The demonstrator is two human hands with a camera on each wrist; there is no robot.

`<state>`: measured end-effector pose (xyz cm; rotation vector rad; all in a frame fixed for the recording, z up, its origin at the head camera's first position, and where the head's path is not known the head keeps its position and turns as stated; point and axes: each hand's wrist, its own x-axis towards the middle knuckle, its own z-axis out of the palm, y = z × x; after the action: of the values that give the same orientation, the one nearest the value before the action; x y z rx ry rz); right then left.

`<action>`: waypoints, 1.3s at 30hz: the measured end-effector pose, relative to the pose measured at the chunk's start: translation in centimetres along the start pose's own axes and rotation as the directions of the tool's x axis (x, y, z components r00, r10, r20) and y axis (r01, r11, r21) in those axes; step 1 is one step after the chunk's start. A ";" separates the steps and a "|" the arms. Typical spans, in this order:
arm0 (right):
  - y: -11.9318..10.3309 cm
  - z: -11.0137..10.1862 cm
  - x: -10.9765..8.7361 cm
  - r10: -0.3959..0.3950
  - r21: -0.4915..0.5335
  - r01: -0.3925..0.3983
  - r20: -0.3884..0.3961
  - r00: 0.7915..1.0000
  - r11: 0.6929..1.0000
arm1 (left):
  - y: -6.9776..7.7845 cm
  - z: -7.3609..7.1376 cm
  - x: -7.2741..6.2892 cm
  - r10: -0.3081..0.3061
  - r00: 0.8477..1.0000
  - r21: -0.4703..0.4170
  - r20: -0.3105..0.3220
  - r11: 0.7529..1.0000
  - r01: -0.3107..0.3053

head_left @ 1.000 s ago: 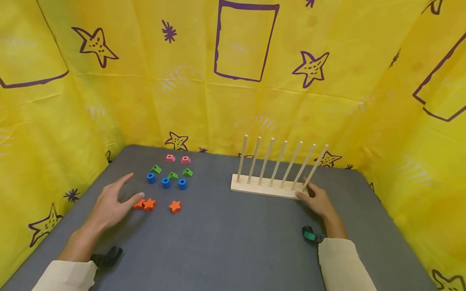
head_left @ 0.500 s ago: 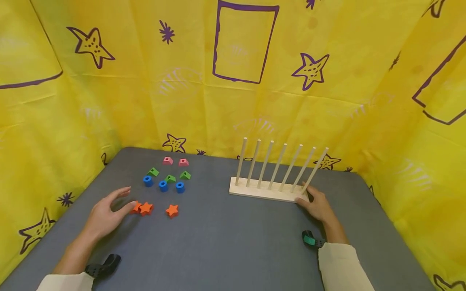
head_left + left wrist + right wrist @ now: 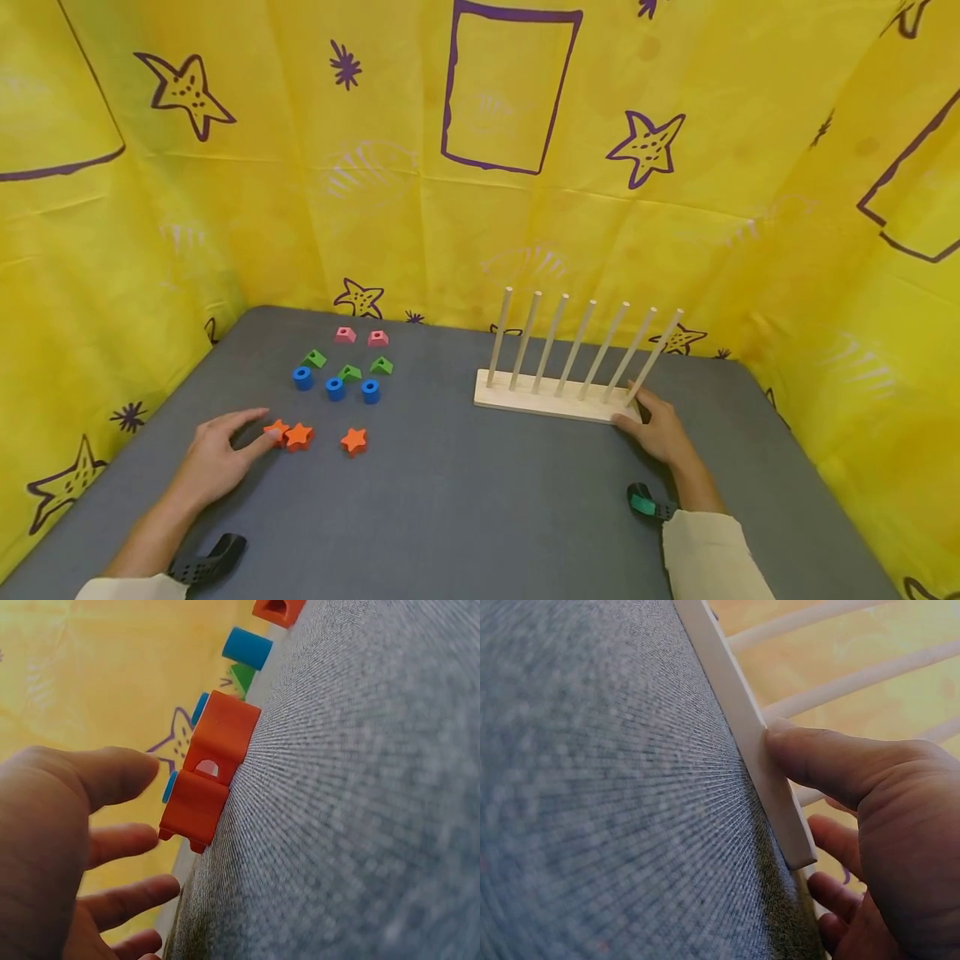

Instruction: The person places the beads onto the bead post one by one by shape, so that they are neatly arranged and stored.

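Observation:
My left hand (image 3: 213, 458) hovers beside the leftmost orange star (image 3: 277, 430), thumb and fingers spread around its near side. In the left wrist view, a small gap shows between the thumb (image 3: 120, 776) and that orange star (image 3: 193, 810); whether another fingertip touches it I cannot tell. A second orange star (image 3: 299, 436) stands against it, and a third orange star (image 3: 354, 442) lies to the right. My right hand (image 3: 660, 429) grips the right end of the wooden peg stand (image 3: 540, 403), thumb on the front edge of its base (image 3: 761, 761) and fingers behind.
Beyond the stars stand several blue cylinders (image 3: 334, 389), green triangles (image 3: 382, 366) and pink blocks (image 3: 378, 338), all with holes. Several upright bare pegs (image 3: 551, 342) rise from the stand. A yellow curtain (image 3: 420, 217) encloses the grey table (image 3: 465, 508).
My left hand has come down and nearer to the leftmost orange star. The right hand keeps its grip on the stand's end. The view has shifted slightly.

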<state>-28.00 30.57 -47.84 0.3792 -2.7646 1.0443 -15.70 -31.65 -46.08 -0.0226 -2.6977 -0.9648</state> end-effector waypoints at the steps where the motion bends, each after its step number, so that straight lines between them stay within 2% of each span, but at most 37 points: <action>1: 0.0 0.0 0.0 0.001 -0.003 -0.001 0.001 1.000 1.000 | 0.0 0.1 -0.1 0.001 1.000 0.005 -0.001 1.000 -0.001; 6: -0.2 0.0 -0.2 -0.003 -0.001 0.003 0.006 1.000 1.000 | -0.1 0.4 -0.3 0.004 1.000 0.024 0.005 1.000 -0.004; 14: -0.2 0.1 -0.3 0.005 0.006 -0.005 0.010 1.000 1.000 | 0.0 0.6 -0.7 -0.042 0.996 0.045 0.080 0.998 0.038; 24: -0.5 -0.1 -0.2 0.017 0.010 -0.017 0.029 0.999 1.000 | 1.0 0.7 -0.7 0.012 1.000 0.046 0.004 0.999 -0.012; 27: -0.5 -0.2 -0.1 0.011 0.013 -0.012 0.019 1.000 1.000 | 1.4 0.7 -0.5 0.033 0.998 0.058 -0.055 0.998 -0.030; 31: -0.8 -0.3 0.1 0.005 0.017 -0.005 0.018 1.000 1.000 | 2.1 0.5 -0.2 0.072 0.987 0.046 -0.141 0.997 -0.066; 33: -0.8 -0.3 0.1 0.010 0.011 -0.011 0.025 1.000 1.000 | 2.7 0.2 -0.1 0.071 0.987 0.030 -0.145 0.997 -0.067; 39: -0.8 -0.4 0.0 0.017 0.004 -0.017 0.035 0.999 1.000 | 5.3 -0.4 0.4 0.034 0.994 -0.043 -0.107 0.998 -0.039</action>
<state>-27.77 30.21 -47.04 0.3786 -2.8019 1.0577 -15.38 -27.76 -42.41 -0.0285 -2.5701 -0.9876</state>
